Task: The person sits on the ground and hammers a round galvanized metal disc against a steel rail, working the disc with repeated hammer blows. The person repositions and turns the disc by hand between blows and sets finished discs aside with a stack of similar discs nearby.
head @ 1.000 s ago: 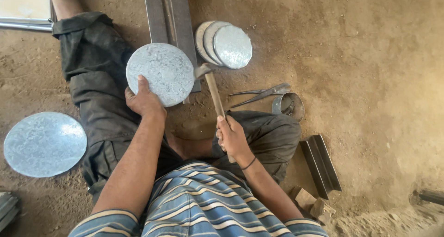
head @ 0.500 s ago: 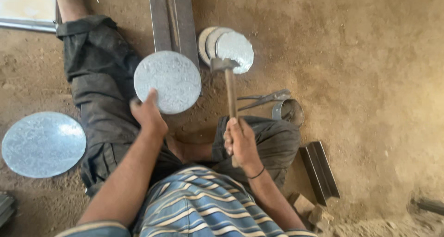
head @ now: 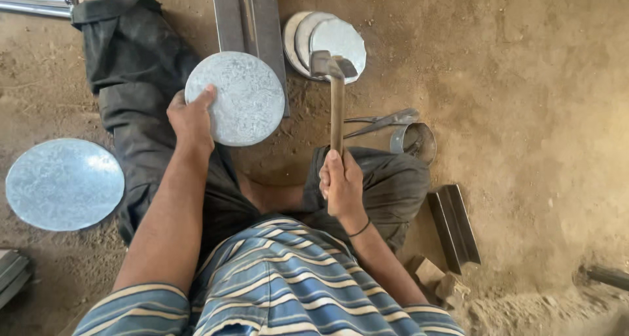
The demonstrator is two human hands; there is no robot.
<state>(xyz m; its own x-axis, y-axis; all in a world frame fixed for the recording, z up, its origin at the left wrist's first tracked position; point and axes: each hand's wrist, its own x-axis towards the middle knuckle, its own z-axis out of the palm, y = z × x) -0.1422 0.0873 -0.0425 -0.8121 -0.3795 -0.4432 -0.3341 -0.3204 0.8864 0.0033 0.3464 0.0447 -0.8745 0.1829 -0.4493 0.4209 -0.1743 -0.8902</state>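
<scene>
I am gripping a round metal disc (head: 237,100) at its near rim with my left hand (head: 191,121), fingers closed over the edge, holding it on a steel bar (head: 249,21) running away from that hand. My right hand (head: 342,182) is wrapping fully around the wooden handle of a hammer (head: 336,93), with its head raised beyond the hand and level with the disc's far edge. Judging progress: a stack of discs (head: 324,41) is lying beyond the hammer head, a larger disc (head: 64,184) is resting left of my left arm, so more work seems to be remaining. I am sitting on a bare dirt floor (head: 524,113), with shears (head: 383,121) lying right of the hammer
</scene>
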